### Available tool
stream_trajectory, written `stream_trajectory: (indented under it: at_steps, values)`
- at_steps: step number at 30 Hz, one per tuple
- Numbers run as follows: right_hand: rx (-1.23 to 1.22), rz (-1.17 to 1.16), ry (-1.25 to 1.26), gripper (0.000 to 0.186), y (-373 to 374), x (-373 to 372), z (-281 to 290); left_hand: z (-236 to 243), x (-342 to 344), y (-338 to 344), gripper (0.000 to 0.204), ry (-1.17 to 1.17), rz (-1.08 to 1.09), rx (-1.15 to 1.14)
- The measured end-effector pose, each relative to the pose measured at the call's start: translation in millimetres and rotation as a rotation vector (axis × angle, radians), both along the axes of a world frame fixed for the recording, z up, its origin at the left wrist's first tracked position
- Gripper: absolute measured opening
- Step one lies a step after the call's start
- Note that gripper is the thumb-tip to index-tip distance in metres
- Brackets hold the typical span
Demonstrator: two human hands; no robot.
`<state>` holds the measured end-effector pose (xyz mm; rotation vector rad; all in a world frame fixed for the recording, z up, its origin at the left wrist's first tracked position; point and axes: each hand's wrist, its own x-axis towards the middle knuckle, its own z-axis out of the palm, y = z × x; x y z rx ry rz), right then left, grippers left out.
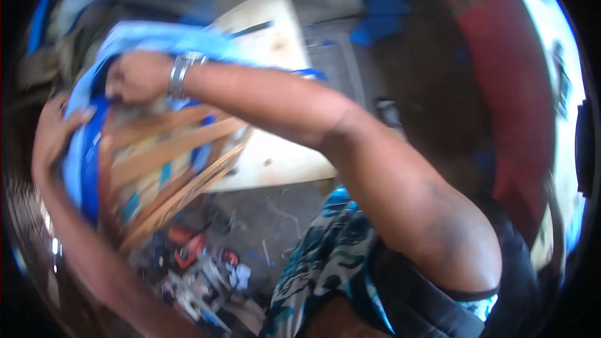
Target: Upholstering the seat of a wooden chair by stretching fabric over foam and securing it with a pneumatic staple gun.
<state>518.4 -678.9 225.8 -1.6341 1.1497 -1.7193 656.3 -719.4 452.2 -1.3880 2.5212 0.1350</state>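
A wooden frame (169,159) with slats, like that of a seat, stands tilted at my left. Light blue fabric (156,36) wraps around its far and left edge, over a darker blue layer (92,156). My left hand (57,128) is closed around the fabric at the outer left edge, its thumb on the near side and its other fingers partly hidden. Across the frame reaches my right arm; my right hand (139,77), a metal watch at its wrist, is curled at the inner edge of the fabric. Motion blur softens its fingertips.
A pale, stained board or tabletop (269,156) lies beneath and beside the frame. Scraps and tools (200,281) litter the floor below. A long red surface (507,81) curves along the right, and blue pieces (382,22) lie at the back.
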Motion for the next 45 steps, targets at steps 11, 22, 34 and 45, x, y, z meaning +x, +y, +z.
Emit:
stream_trajectory:
  at_steps: [11,22,34,45]
  values:
    - [0.963,-1.332,0.212,0.028,455,-331,-326,-105,-16,-101,0.056,0.131,-0.118,0.037]
    - [1.316,-1.573,0.575,0.03,623,-628,-371,-7,43,-25,0.056,-0.094,0.246,-0.123]
    - [1.321,-1.434,0.492,0.033,599,-633,-411,-9,-17,-9,0.052,-0.04,0.428,-0.079]
    - [0.929,-1.481,0.237,0.036,580,-505,-345,3,-42,-4,0.042,-0.338,0.215,-0.015]
